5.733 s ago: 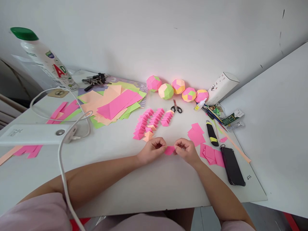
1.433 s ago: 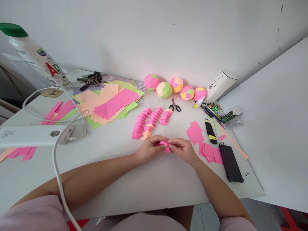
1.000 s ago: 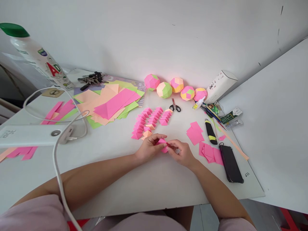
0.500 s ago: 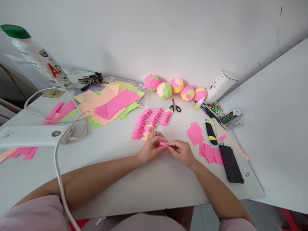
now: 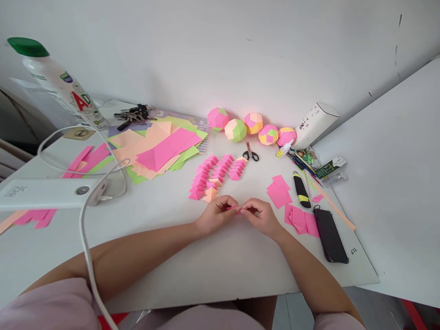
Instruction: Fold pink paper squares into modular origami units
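Note:
My left hand (image 5: 217, 213) and my right hand (image 5: 261, 215) meet at the middle of the white table (image 5: 192, 270), fingers pinched together on a small pink paper piece (image 5: 236, 209). Only a thin pink edge of it shows between the fingertips. Just beyond my hands lie rows of folded pink paper units (image 5: 216, 174). Loose pink paper squares (image 5: 279, 191) lie to the right of my right hand.
A stack of coloured paper sheets (image 5: 161, 147) lies at the back left, with keys (image 5: 133, 115) behind. Several paper balls (image 5: 253, 128) line the wall. Scissors (image 5: 251, 153), a black-and-yellow cutter (image 5: 301, 189), a black phone (image 5: 330, 234), a white cable (image 5: 90, 256) and a bottle (image 5: 58, 86) are about.
The pink paper has been folded smaller and pressed flatter between my fingers. My hands have closed in on each other and stayed at the same spot on the table.

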The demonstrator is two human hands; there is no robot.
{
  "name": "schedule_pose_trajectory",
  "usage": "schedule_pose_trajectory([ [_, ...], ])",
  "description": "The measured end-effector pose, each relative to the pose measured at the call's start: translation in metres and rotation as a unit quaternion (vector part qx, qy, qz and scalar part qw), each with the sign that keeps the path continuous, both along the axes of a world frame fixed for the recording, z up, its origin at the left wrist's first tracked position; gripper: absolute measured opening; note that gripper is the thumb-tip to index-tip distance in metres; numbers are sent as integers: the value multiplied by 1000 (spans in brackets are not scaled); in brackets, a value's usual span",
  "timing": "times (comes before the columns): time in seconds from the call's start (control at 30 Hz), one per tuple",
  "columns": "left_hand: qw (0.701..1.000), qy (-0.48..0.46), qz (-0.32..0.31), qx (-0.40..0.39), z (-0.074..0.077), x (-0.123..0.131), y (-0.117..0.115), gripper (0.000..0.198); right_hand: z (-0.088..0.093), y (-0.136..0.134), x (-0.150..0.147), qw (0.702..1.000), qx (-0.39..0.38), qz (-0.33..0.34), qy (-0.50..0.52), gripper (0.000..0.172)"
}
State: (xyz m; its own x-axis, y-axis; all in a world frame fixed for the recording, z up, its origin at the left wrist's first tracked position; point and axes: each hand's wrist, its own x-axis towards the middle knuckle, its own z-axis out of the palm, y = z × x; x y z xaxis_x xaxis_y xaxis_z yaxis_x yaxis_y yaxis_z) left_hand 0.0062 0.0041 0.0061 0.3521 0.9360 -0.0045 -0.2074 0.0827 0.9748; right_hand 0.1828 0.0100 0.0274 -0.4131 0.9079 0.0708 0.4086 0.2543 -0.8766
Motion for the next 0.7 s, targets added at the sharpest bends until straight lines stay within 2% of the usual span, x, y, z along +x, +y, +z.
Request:
schedule_pose_trajectory([
  [0.3,998,66,-16,2,-10,-1,0,26,-1,0,0,999,-1,12,-35,19],
  [0.47,995,98,-27,12,-10,-2,1,27,21,10,20,985,8,47,-167,16],
  [0.5,995,99,-30,9,-10,-2,1,27,28,14,31,976,36,19,-213,16],
  [0.57,994,99,-40,5,-9,-2,2,26,40,20,60,940,101,-65,-319,18],
  [0.63,994,101,-46,5,-8,-2,2,26,48,22,96,892,107,-159,-410,27],
  [0.7,994,103,-47,9,-8,-2,3,25,48,20,131,830,83,-282,-474,41],
])
